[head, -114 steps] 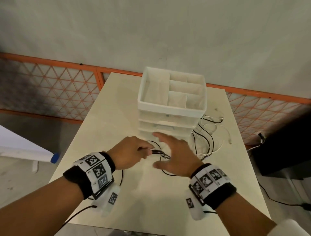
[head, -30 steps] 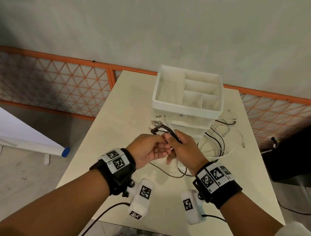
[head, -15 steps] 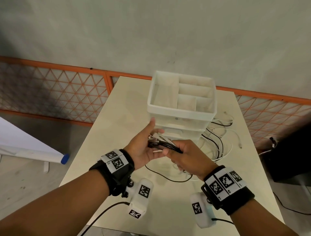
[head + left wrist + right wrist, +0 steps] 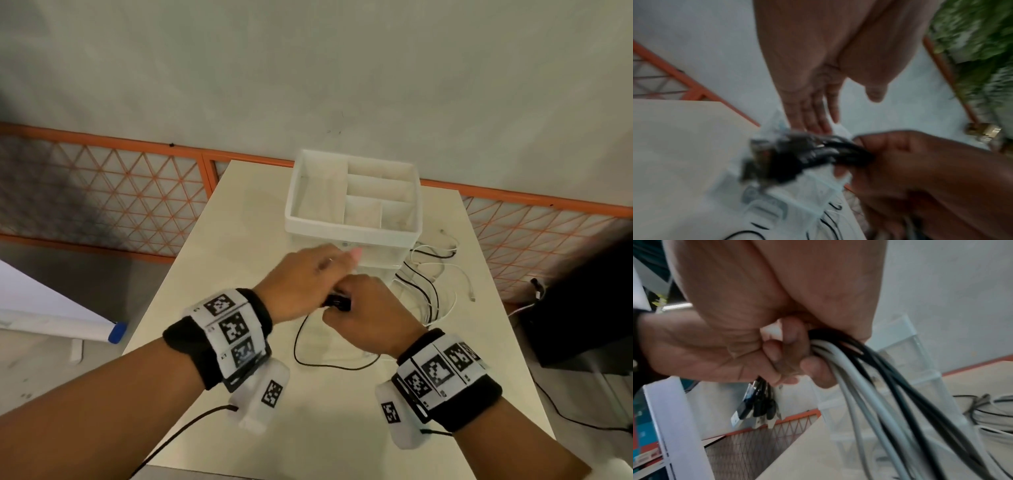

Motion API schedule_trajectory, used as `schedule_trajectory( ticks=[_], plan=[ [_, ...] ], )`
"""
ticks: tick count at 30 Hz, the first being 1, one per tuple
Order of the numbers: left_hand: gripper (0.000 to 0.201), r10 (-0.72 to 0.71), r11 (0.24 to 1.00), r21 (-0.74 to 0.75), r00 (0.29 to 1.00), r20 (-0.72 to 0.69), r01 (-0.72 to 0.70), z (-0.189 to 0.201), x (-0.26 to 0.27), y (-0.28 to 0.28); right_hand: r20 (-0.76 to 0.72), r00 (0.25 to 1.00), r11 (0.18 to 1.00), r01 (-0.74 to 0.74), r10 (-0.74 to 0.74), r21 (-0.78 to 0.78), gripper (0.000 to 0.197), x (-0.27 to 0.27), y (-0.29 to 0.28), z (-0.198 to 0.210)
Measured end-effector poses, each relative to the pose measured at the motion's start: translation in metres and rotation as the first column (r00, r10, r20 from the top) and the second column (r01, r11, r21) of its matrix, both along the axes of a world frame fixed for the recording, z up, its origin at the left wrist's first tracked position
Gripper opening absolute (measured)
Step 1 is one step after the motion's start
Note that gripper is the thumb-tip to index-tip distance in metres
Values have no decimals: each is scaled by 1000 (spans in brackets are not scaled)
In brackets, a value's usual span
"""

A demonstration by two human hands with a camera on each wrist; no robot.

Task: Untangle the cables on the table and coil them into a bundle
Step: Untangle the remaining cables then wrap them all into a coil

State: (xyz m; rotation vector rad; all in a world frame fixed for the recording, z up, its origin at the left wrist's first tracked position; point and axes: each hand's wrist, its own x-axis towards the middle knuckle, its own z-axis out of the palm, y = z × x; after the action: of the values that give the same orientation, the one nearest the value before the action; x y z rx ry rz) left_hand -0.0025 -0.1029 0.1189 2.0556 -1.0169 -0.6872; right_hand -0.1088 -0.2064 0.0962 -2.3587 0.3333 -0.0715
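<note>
Whereas palm-up under the plugs half a second ago, left hand (image 4: 301, 281) now turned knuckles-up, fingers straight, over the cables (image 4: 869, 386). Right hand (image 4: 366, 308) fisted round the bundle, above the table (image 4: 239, 240), near the organizer (image 4: 352, 233).

Head view: from above and behind the wrists, tilted forward and down over the table (image 4: 239, 212), far enough back to take in both forearms and the wall beyond the grip. Left wrist view: close, blurred, looking along the open left hand (image 4: 813, 91) toward the grip just below its fingertips. Right wrist view: closer yet, looking along the palm of the right hand (image 4: 760, 324) at the cables (image 4: 869, 386) leaving the grip. Shared by all three: the grip, the white organizer (image 4: 352, 233) just beyond it, the orange lattice.
</note>
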Motion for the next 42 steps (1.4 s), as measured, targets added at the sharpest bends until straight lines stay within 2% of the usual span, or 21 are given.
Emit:
schedule_trajectory(
  ticks=[2, 5, 7, 10, 12, 14, 16, 18, 22, 24, 26, 27, 28, 30, 31, 32, 34, 36, 38, 39, 42],
  plan=[
    [65, -79, 995, 74, 995, 68, 74, 6, -13, -7, 104, 994, 999, 15, -11, -40, 15, 4, 1, 7],
    [74, -30, 994, 106, 976, 218, 7, 16, -4, -11, 263, 944, 977, 212, -200, -17, 3, 0, -17, 3],
    [63, 37, 999, 34, 994, 106, -41, 28, 9, -9, 266, 907, 933, 353, -326, -63, 2, -9, -36, -16],
    [49, 166, 961, -183, 959, -228, -210, 52, 27, 0, 44, 877, 851, 477, -479, -220, 8, -30, -62, -70],
    [47, 215, 909, -278, 921, -326, -311, 64, 39, 6, -169, 805, 811, 514, -568, -279, 21, -50, -74, -104],
    [47, 250, 867, -328, 898, -362, -374, 66, 49, 11, -287, 718, 771, 559, -634, -305, 27, -66, -87, -121],
    [49, 284, 895, -273, 922, -263, -354, 56, 56, 14, -282, 666, 723, 628, -691, -289, 25, -71, -104, -116],
    [52, 296, 941, -148, 952, -82, -305, 37, 59, 15, -196, 638, 667, 703, -745, -247, 25, -66, -123, -96],
    [52, 332, 936, 67, 929, 161, -346, 0, 64, 16, 206, 590, 591, 804, -780, -65, 44, -56, -151, -39],
    [54, 413, 899, 62, 887, 208, -433, -13, 66, 17, 394, 574, 624, 781, -718, -2, 55, -57, -152, -25],
    [55, 535, 845, -58, 843, 56, -532, -18, 69, 18, 383, 636, 676, 736, -670, -38, 58, -63, -149, -29],
    [54, 564, 812, -126, 822, -83, -570, -17, 70, 19, 275, 692, 697, 711, -668, -94, 58, -67, -150, -39],
    [52, 553, 789, -174, 805, -217, -589, -14, 69, 20, 96, 734, 719, 678, -672, -153, 61, -72, -150, -50],
    [48, 468, 797, -213, 800, -376, -566, -7, 67, 22, -245, 712, 753, 627, -658, -202, 71, -80, -144, -68],
    [46, 425, 819, -216, 814, -396, -532, -4, 65, 22, -281, 707, 760, 623, -649, -185, 71, -79, -138, -71],
    [46, 393, 841, -211, 831, -394, -498, -2, 61, 21, -226, 737, 771, 619, -637, -152, 66, -75, -131, -69],
    [48, 351, 883, -180, 863, -362, -434, 0, 52, 18, 15, 844, 843, 536, -536, -46, 51, -60, -106, -50],
    [52, 304, 919, -145, 893, -332, -366, 1, 40, 11, 241, 913, 944, 321, -329, 73, 49, -38, -69, -20],
    [53, 235, 949, -133, 922, -308, -286, 2, 28, 4, 369, 913, 984, 155, -175, 84, 57, -14, -35, 2],
    [51, 204, 959, -131, 933, -298, -251, 3, 23, 0, 410, 900, 989, 143, -148, 42, 54, -3, -22, 4],
    [48, 192, 963, -131, 944, -268, -234, 7, 16, -4, 486, 839, 961, 277, -243, 2, 25, 16, -6, -2]
  ],
)
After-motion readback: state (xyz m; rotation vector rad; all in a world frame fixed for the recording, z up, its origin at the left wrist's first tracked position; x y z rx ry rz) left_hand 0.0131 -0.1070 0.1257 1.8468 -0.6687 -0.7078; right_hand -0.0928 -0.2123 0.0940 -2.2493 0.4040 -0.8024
